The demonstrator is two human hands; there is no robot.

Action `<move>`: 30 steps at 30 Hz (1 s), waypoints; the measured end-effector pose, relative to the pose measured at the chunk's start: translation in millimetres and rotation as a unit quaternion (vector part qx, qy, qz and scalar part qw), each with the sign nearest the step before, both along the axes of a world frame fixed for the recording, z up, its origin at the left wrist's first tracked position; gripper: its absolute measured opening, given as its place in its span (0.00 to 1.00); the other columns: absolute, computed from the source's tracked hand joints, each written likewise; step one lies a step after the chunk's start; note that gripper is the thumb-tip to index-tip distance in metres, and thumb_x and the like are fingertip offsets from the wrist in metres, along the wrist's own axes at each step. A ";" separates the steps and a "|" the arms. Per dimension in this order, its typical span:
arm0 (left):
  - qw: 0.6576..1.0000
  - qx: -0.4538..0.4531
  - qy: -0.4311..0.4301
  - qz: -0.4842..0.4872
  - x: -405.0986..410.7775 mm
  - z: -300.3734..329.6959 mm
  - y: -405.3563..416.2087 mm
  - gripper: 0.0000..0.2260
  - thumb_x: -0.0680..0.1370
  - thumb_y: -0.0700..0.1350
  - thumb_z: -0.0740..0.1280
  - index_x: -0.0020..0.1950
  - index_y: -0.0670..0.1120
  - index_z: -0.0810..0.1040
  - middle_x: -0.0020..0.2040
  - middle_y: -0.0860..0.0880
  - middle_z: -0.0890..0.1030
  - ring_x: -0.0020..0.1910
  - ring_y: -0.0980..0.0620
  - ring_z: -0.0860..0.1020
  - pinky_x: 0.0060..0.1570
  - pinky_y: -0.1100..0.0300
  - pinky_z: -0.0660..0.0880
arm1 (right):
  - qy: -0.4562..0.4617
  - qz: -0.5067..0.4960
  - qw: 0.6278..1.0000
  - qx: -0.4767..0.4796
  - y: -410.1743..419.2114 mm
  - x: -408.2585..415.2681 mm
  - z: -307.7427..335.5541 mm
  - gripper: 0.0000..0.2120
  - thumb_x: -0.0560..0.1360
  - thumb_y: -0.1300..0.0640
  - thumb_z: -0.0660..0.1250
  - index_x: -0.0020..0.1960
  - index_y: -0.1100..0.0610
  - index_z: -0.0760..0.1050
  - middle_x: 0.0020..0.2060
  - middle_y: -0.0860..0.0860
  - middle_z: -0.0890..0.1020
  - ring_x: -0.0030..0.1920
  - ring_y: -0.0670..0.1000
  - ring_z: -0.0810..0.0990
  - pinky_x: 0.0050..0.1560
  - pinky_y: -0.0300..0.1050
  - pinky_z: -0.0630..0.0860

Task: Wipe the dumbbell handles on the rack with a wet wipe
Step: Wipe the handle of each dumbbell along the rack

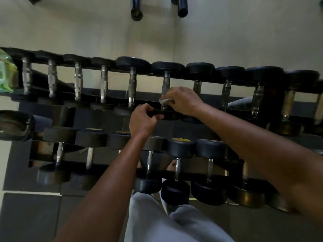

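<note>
While the right hand wraps a crumpled white wet wipe around the lower part of a metal handle just right of the frame's centre, the left hand curls its fingers over the near black head of that same dumbbell, apparently to steady it. This dumbbell sits sixth from the left on the upper tier of the rack, so the job looks to be somewhere in the middle of that row, though which end the person started from cannot be told.

None of the handles shows a clear sign of being clean or dirty. Those to the left of centre gleam no differently from those running toward the right edge, and the picture is too soft to show moisture. What has already been wiped therefore cannot be judged from this view.

On a fair reading, the handle under the wipe is being worked now, near its end closest to the camera. At least one side of the upper row probably remains. The lower tier, across the middle and bottom of the frame, holds another row of dumbbells, and no hand is near them. A green packet at the far left edge, on the end of the upper tier, may be the wipe pack, though its label is unreadable.
</note>
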State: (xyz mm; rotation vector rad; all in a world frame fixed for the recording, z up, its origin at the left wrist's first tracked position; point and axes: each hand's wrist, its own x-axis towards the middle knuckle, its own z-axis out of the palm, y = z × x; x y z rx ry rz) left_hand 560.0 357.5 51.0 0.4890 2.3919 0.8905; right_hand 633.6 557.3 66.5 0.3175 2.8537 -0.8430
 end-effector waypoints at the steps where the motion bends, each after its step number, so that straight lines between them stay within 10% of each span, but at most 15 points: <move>1: 1.000 0.004 0.000 -0.001 0.2 -0.8 -0.7 0.15 0.71 0.54 0.84 0.50 0.53 0.81 0.53 0.55 0.81 0.49 0.56 0.81 0.47 0.59 0.78 | 0.005 0.038 0.998 0.043 2.2 -0.4 -2.6 0.11 0.84 0.50 0.68 0.63 0.49 0.83 0.59 0.47 0.84 0.57 0.48 0.82 0.55 0.43 0.75; 8: 1.000 0.009 0.006 0.006 1.5 -5.5 -1.7 0.16 0.71 0.55 0.83 0.51 0.53 0.81 0.53 0.56 0.81 0.50 0.55 0.80 0.47 0.55 0.78 | 0.006 0.144 0.980 0.138 7.2 -22.7 -7.6 0.13 0.84 0.44 0.63 0.56 0.48 0.83 0.51 0.47 0.76 0.51 0.50 0.75 0.49 0.47 0.72; 16: 1.000 -0.001 0.011 0.007 1.7 -3.4 -2.0 0.15 0.71 0.55 0.83 0.49 0.54 0.81 0.51 0.56 0.80 0.49 0.55 0.81 0.46 0.54 0.77 | -0.104 0.172 0.951 0.234 -11.5 -67.2 -16.7 0.13 0.81 0.44 0.67 0.53 0.52 0.82 0.58 0.53 0.74 0.64 0.58 0.69 0.70 0.58 0.65; 30: 1.000 -0.008 0.010 -0.001 0.9 -0.4 -2.4 0.16 0.72 0.57 0.82 0.53 0.54 0.82 0.54 0.57 0.82 0.51 0.56 0.81 0.48 0.54 0.80 | -0.126 -0.149 0.979 -0.065 -3.7 12.3 -23.7 0.05 0.81 0.48 0.73 0.47 0.45 0.80 0.46 0.45 0.81 0.46 0.47 0.81 0.41 0.42 0.74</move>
